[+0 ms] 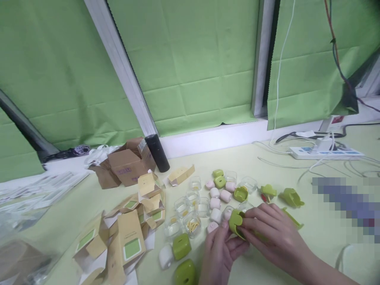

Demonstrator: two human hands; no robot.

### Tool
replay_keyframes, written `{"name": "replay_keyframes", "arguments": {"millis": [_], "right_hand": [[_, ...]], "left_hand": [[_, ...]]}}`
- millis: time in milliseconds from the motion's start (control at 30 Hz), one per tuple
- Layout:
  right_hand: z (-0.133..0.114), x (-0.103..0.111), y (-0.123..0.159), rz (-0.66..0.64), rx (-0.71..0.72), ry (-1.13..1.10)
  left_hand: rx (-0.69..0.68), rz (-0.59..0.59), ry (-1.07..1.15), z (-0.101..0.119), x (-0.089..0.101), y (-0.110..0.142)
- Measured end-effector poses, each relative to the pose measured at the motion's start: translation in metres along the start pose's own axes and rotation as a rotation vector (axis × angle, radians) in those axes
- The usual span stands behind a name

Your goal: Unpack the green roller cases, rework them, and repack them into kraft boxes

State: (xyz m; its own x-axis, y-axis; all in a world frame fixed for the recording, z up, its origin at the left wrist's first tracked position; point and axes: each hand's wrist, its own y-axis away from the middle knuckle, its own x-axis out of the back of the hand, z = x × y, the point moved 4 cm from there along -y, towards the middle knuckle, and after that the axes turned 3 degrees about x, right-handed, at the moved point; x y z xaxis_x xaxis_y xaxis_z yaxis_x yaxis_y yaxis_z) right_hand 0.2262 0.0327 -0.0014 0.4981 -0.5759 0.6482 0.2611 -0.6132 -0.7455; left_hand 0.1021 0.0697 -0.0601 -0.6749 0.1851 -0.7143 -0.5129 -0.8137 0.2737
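Observation:
A curved green plastic piece (236, 221) with a rounded lobe is between my two hands. My left hand (219, 251) pinches its lower left edge with thumb and fingers. From the right, the fingers of my right hand (274, 231) close on the same piece and cover part of it. Just beyond lie small white and pink rounded pieces (225, 196), a green cup-like part (240, 193) and clear plastic cups (203, 206). Other green parts with flaps (292, 197) rest beyond my right hand.
Opened cardboard boxes (130, 237) pile up on the left, with a brown carton (127, 162) and a black bottle (157, 152) behind. One clear cup holds yellow bands (192, 226). Green blocks (181, 246) lie near the front. A power strip (326, 152) with cables sits back right.

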Motion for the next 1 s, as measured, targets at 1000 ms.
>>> {"name": "replay_keyframes", "arguments": {"millis": [1000], "right_hand": [[0.016,-0.006,0.004,-0.295,-0.279,-0.456]], "left_hand": [[-0.133,0.002,-0.593,0.014,0.009,0.003]]}}
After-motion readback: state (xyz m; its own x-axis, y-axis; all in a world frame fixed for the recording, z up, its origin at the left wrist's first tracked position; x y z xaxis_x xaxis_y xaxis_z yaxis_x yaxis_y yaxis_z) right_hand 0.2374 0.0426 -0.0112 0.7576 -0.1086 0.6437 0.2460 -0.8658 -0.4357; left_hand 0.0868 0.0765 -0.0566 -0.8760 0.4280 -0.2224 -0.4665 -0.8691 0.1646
